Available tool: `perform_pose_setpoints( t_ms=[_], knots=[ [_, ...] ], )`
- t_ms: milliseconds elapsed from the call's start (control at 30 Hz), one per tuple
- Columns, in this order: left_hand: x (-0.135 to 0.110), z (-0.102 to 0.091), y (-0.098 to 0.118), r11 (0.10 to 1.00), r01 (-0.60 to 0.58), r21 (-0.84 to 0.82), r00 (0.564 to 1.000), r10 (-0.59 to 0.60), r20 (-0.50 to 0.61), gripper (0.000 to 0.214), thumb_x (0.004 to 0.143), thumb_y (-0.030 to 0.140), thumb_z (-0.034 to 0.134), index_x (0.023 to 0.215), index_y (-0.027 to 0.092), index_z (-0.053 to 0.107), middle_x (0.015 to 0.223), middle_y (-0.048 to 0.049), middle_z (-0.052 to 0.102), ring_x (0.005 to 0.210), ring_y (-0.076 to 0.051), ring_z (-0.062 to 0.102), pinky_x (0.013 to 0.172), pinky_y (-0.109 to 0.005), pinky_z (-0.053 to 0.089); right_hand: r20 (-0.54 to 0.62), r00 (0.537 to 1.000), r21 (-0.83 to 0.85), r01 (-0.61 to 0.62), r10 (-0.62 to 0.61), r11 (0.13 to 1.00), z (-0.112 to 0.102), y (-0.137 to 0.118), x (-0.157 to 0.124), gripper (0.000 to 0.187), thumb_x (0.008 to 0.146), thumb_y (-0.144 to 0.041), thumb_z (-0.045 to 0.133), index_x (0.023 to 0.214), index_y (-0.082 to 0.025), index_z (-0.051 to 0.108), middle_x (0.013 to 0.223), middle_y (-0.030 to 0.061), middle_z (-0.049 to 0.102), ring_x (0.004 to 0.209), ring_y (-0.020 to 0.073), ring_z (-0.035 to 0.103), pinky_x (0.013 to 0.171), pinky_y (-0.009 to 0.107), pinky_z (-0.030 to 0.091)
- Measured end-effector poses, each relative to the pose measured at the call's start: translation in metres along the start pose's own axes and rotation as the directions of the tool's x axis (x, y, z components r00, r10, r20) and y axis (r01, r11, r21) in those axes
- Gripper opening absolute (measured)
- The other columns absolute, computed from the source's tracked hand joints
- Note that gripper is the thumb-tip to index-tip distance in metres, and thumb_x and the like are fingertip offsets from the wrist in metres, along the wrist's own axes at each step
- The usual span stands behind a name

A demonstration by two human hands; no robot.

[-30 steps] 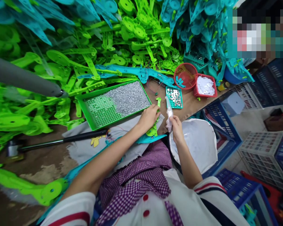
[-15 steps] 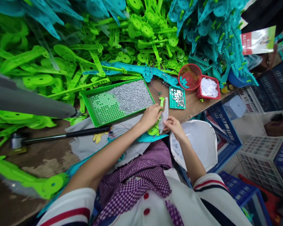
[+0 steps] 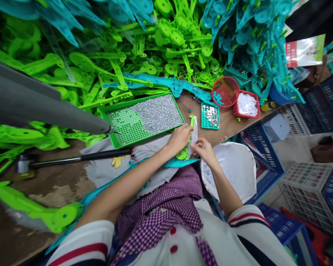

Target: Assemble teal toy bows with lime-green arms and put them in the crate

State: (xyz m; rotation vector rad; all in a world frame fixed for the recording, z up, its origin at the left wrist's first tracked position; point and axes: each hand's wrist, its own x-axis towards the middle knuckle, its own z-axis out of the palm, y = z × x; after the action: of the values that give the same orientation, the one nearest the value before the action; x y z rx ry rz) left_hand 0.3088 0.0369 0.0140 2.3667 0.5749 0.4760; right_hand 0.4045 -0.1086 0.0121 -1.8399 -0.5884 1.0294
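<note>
My left hand (image 3: 180, 138) curls over a lime-green plastic part (image 3: 183, 153), its fingers bent round the upper stretch. Between thumb and fingertips, my right hand (image 3: 203, 149) pinches the lower right edge of a long translucent plastic piece (image 3: 194, 133). That piece lies along the right side of the green part, up against it, though whether the two are joined I cannot tell. Beneath both is a blue plastic part (image 3: 172, 162), mostly covered by my left hand and forearm.
A green tray (image 3: 116, 142) of small metal pieces stands beyond my left hand. Nearby are a teal tray (image 3: 210, 126) of metal discs and a red basket (image 3: 259, 116) of white pieces. A hammer (image 3: 63, 161) lies left; a grey pole-like tool (image 3: 58, 107) juts in above it.
The translucent piece has moved slightly closer against the green part, with my right hand still pinching it. The grey tool reaches further right, and the whole view has shifted a little.
</note>
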Motion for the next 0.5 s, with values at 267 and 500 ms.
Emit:
perform_pose_setpoints(
  t_ms=[267, 500],
  knots=[
    [-0.007, 0.002, -0.002, 0.997, -0.005, -0.075, 0.999, 0.002, -0.039, 0.031, 0.098, 0.018, 0.049, 0.124, 0.014, 0.067, 0.114, -0.0114, 0.07, 0.102, -0.023, 0.067, 0.093, -0.035, 0.052, -0.085, 0.985, -0.348, 0.112, -0.15, 0.931, -0.002, -0.002, -0.001, 0.06, 0.08, -0.053, 0.072, 0.127, -0.023, 0.049, 0.075, -0.0055, 0.065, 0.063, 0.0147, 0.063, 0.06, 0.027, 0.053],
    [-0.008, -0.007, -0.004, 0.99, -0.001, -0.141, 1.0, -0.003, -0.026, 0.04, 0.096, 0.016, 0.049, 0.134, 0.017, 0.062, 0.122, -0.0122, 0.07, 0.111, -0.025, 0.067, 0.1, -0.039, 0.051, -0.04, 0.957, -0.432, 0.244, -0.289, 0.868, -0.011, -0.006, -0.004, 0.07, 0.083, -0.05, 0.072, 0.145, -0.027, 0.049, 0.099, 0.003, 0.065, 0.079, 0.0182, 0.061, 0.071, 0.033, 0.054]
  ],
)
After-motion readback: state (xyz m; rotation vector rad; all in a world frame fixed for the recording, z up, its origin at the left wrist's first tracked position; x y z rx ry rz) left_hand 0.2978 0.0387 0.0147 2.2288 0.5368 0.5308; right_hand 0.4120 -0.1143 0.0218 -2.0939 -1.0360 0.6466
